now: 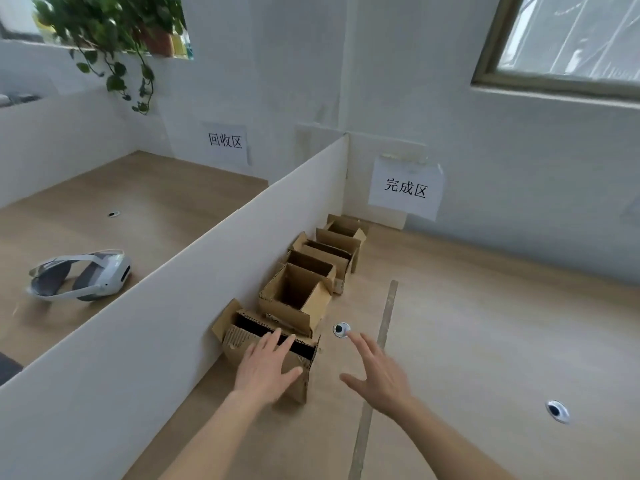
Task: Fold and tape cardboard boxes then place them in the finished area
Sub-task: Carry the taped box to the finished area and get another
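Two bare forearms are reaching in from the bottom edge, cut off below the elbow, beside a long white divider board that is running away toward the back wall. The left hand is lying flat with straight fingers on the nearest cardboard box, its palm covering part of the near face, so whether that face is taped cannot be told. The right hand is hovering to the right of that box, away from the divider, fingers spread wide and holding nothing. Just beyond its fingertips a round cable grommet is sitting in the wooden desk, and a second grommet is lying farther from the divider. Five open-topped boxes in all are standing in a row against the divider's right side; the far ones are overlapping and hard to separate. At the row's far end a paper sign is hanging on the wall. On the divider's left side a white headset is resting, with a third grommet and another sign beyond it.
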`<move>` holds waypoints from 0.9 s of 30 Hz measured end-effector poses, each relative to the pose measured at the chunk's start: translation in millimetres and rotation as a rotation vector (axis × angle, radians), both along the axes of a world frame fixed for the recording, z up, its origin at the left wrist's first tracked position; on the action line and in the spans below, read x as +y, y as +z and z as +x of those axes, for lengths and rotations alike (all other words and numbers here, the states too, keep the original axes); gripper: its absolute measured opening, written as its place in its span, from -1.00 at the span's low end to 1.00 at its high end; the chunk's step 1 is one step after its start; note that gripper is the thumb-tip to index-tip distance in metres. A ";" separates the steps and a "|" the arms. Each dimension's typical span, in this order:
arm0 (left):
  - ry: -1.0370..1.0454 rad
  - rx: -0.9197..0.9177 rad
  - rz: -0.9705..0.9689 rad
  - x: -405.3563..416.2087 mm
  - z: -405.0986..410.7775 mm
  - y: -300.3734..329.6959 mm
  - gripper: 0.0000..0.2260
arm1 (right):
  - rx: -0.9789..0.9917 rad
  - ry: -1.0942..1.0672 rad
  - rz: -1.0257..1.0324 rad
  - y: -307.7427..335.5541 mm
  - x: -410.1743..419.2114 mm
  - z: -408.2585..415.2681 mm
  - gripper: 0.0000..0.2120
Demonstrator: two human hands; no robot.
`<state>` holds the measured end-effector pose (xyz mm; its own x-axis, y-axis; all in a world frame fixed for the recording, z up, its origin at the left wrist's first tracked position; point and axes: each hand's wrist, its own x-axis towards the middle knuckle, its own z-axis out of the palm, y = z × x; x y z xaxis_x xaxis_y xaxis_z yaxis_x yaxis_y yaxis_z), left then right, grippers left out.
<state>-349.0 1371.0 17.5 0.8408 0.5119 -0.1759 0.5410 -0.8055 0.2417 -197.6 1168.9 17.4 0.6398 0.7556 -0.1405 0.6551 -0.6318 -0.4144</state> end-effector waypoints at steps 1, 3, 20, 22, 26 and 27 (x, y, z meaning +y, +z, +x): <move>-0.015 -0.024 0.016 -13.0 9.7 17.2 -0.33 | -0.027 -0.021 0.002 16.6 -15.1 6.5 -0.20; -0.058 -0.080 0.049 -48.0 31.8 53.8 -0.33 | -0.083 -0.069 0.013 53.0 -52.3 19.7 -0.21; -0.660 -0.448 0.091 -605.2 154.3 271.4 -0.23 | -0.444 -0.664 -0.070 294.0 -646.1 -1.3 -0.12; -0.748 -0.465 0.080 -672.4 158.6 281.9 -0.23 | -0.455 -0.753 -0.091 302.6 -712.9 -17.0 -0.13; -0.912 -0.482 0.058 -794.8 165.5 293.6 -0.24 | -0.471 -0.930 -0.149 310.8 -833.6 -47.9 -0.15; -0.948 -0.483 0.055 -822.7 167.6 294.5 -0.24 | -0.469 -0.969 -0.169 311.1 -860.8 -55.2 -0.16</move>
<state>-181.4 548.3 312.0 0.8745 -0.3912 0.2868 -0.4564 -0.8638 0.2134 -252.8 308.1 328.5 0.9704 -0.1047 0.2177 -0.0816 -0.9903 -0.1124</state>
